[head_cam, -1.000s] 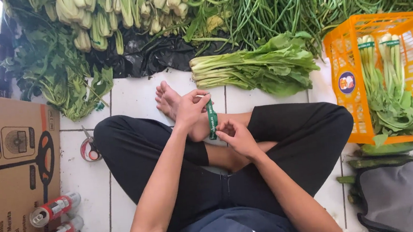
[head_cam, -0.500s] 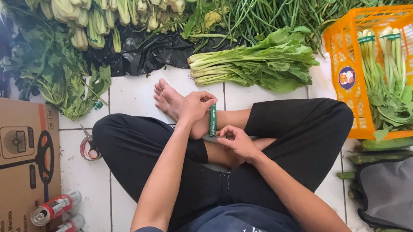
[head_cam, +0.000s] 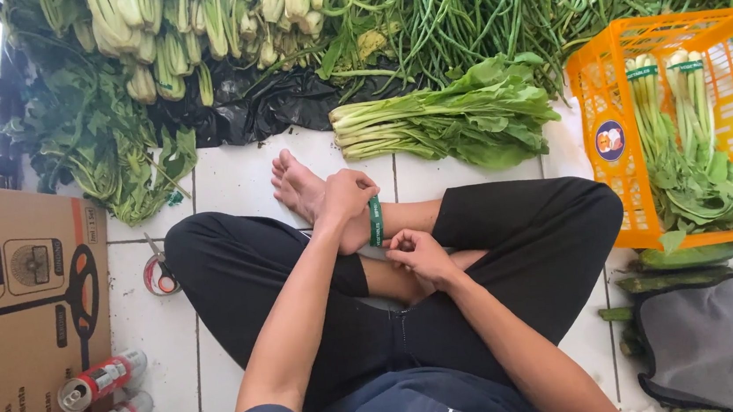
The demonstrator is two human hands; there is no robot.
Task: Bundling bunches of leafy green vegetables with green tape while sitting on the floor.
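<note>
White floor tiles [head_cam: 231, 169] carry everything in the head view, with a person sitting cross-legged on them in black trousers, bare foot [head_cam: 297, 185] pointing to the far side. Along the far edge lie heaps of greens on black plastic sheeting [head_cam: 261, 109]: pale-stemmed leafy bunches [head_cam: 184, 36] at far left, long green beans [head_cam: 464, 12] in the middle, and a bundle of leafy stalks [head_cam: 456, 119] lying just beyond the knees. On the right stands an orange plastic crate [head_cam: 604, 97] with banded bunches of greens [head_cam: 688, 142] inside. Near right, a grey cloth bag [head_cam: 714, 343] lies beside a few cucumbers [head_cam: 689, 255].

On the left a cardboard box [head_cam: 21, 298] lies flat, with two red-and-silver cans [head_cam: 101, 401] just beside its near corner and a small roll of tape [head_cam: 160, 275] near the left knee.

Between the knees, the left hand [head_cam: 347, 201] is curled closed around the upper end of a green tape strip [head_cam: 375, 221], which stands roughly upright over the crossed ankles. The right hand [head_cam: 419, 254] sits just right of the strip, fingers pinched together at its lower end; whether they actually grip the strip cannot be told.
</note>
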